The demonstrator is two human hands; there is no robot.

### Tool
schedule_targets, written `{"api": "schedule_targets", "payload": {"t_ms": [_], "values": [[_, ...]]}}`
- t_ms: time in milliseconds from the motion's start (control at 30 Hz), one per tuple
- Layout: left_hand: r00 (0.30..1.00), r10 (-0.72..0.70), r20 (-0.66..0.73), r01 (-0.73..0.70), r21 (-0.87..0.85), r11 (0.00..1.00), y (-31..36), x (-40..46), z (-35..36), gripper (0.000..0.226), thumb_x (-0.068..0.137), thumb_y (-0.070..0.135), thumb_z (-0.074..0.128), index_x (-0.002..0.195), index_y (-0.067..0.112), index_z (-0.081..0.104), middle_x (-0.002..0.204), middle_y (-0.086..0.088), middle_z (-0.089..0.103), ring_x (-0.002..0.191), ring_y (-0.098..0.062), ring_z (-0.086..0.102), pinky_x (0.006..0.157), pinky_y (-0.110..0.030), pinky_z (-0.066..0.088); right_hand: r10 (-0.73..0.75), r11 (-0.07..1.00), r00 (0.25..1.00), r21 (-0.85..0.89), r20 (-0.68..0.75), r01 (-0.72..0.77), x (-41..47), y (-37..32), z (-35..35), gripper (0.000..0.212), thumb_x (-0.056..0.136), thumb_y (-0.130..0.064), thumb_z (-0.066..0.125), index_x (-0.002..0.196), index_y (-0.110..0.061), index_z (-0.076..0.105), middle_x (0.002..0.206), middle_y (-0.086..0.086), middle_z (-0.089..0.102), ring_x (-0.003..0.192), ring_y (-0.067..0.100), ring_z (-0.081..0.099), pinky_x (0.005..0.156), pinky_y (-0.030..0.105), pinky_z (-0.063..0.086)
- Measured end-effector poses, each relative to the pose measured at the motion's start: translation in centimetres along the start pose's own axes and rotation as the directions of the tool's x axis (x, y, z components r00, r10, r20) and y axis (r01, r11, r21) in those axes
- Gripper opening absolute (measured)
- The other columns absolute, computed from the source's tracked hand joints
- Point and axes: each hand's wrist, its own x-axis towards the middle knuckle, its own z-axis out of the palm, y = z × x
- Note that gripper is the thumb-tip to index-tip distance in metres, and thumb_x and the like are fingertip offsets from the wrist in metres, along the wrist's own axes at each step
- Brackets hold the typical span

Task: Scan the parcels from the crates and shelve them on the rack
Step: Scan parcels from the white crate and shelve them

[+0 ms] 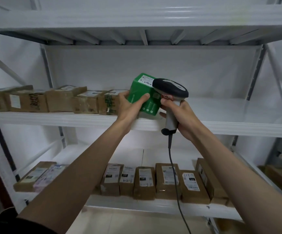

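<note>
Left hand (pixel 130 105) grips a small green cardboard parcel (pixel 142 94), fingers curled around its near face; parcel tilted, white-labelled top leaning away, just above the white metal rack shelf (pixel 221 122). Right hand (pixel 181 119) wraps the grey corded barcode scanner (pixel 170 92), head touching the parcel's right side, handle pointing down. Brown cardboard boxes (pixel 61 100) line the same shelf left of the parcel.

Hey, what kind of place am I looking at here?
Probably a parcel depot or small stockroom: white metal rack, rows of labelled cardboard parcels, and a corded barcode scanner aimed at a green box.
</note>
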Motion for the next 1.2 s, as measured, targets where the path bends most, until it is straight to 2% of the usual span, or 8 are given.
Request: {"api": "schedule_targets", "payload": {"t_ms": [133, 267, 400, 567, 833, 1000, 1100, 1200], "values": [[0.997, 0.014, 0.074, -0.023, 0.114, 0.993, -1.6, 1.9, -0.7, 0.07, 0.082, 0.032, 0.082, 0.135, 0.024, 0.037, 0.119, 0.006, 0.058, 0.1, -0.006, 0.062, 0.085, -0.031, 0.058, 0.024, 1.0, 1.0, 0.019, -0.013, -0.024, 1.6, 2.0, 0.0, 0.018, 0.1, -0.012, 0.061, 0.116, -0.017, 0.068, 0.109, -0.005, 0.077, 0.104, 0.012, 0.071, 0.087, 0.03, 0.06], [0.995, 0.041, 0.096, -0.057, 0.178, 0.982, -2.9, 2.9, -1.2, 0.065, 0.084, 0.019, 0.079, 0.137, 0.027, 0.042, 0.118, 0.002, 0.061, 0.084, -0.008, 0.071, 0.071, -0.029, 0.063, 0.051, 0.999, 0.998, 0.009, -0.037, -0.051, 2.5, 3.7, 0.4, 0.016, 0.099, -0.012, 0.062, 0.112, -0.019, 0.07, 0.107, -0.003, 0.078, 0.099, 0.01, 0.072, 0.088, 0.03, 0.057], [0.993, 0.1, 0.07, -0.118, 0.358, 0.926, -3.5, 3.9, -2.0, 0.062, 0.086, 0.026, 0.077, 0.14, 0.028, 0.047, 0.129, -0.001, 0.033, 0.109, -0.014, 0.05, 0.1, -0.026, 0.044, 0.064, 0.998, 0.997, -0.003, -0.05, -0.064, 3.6, 4.5, 1.0, 0.016, 0.098, -0.012, 0.063, 0.112, -0.016, 0.069, 0.109, 0.001, 0.077, 0.096, 0.01, 0.073, 0.091, 0.032, 0.057], [0.993, 0.068, 0.093, -0.102, 0.445, 0.889, -3.9, 4.3, -2.4, 0.067, 0.087, 0.025, 0.074, 0.147, 0.021, 0.045, 0.137, -0.006, 0.032, 0.11, -0.015, 0.044, 0.104, -0.03, 0.04, 0.081, 0.996, 0.996, -0.021, -0.047, -0.082, 4.9, 5.0, 1.9, 0.027, 0.097, -0.01, 0.064, 0.123, -0.008, 0.067, 0.113, 0.008, 0.076, 0.102, 0.018, 0.073, 0.087, 0.03, 0.059], [0.994, 0.109, -0.006, -0.098, 0.386, 0.917, -4.6, 3.8, -2.7, 0.063, 0.082, 0.019, 0.077, 0.137, 0.016, 0.046, 0.125, -0.004, 0.045, 0.105, -0.015, 0.052, 0.091, -0.028, 0.046, 0.102, 0.992, 0.994, -0.075, -0.038, -0.105, 4.9, 5.3, 2.6, 0.024, 0.095, -0.014, 0.066, 0.119, -0.01, 0.069, 0.103, 0.002, 0.077, 0.091, 0.012, 0.072, 0.076, 0.027, 0.055], [0.995, 0.093, -0.021, -0.082, 0.311, 0.947, -5.4, 2.3, -2.4, 0.047, 0.086, 0.016, 0.074, 0.125, 0.017, 0.048, 0.124, -0.013, 0.051, 0.104, -0.02, 0.056, 0.081, -0.025, 0.049, 0.089, 0.991, 0.993, -0.098, -0.081, -0.097, 2.9, 4.9, 1.4, 0.007, 0.096, -0.016, 0.067, 0.101, -0.019, 0.07, 0.073, -0.016, 0.071, 0.068, -0.003, 0.065, 0.065, 0.019, 0.052], [0.997, 0.07, 0.018, -0.072, 0.317, 0.946, -5.7, 0.8, -2.0, 0.032, 0.09, 0.019, 0.071, 0.117, 0.017, 0.054, 0.123, -0.012, 0.054, 0.101, -0.018, 0.057, 0.072, -0.019, 0.044, 0.087, 0.993, 0.988, -0.069, -0.125, -0.097, 0.8, 4.4, 0.4, 0.01, 0.095, -0.015, 0.067, 0.101, -0.023, 0.069, 0.08, -0.015, 0.072, 0.075, -0.001, 0.067, 0.08, 0.025, 0.057], [0.998, 0.016, 0.055, -0.03, 0.281, 0.959, -5.8, -1.6, -1.0, 0.022, 0.091, 0.019, 0.068, 0.111, 0.017, 0.059, 0.122, -0.012, 0.057, 0.106, -0.026, 0.062, 0.079, -0.029, 0.051, 0.101, 0.994, 0.984, -0.017, -0.145, -0.104, -2.3, 3.6, -0.9, 0.02, 0.096, -0.011, 0.066, 0.115, -0.016, 0.068, 0.108, -0.001, 0.072, 0.105, 0.015, 0.068, 0.096, 0.036, 0.058]]}}
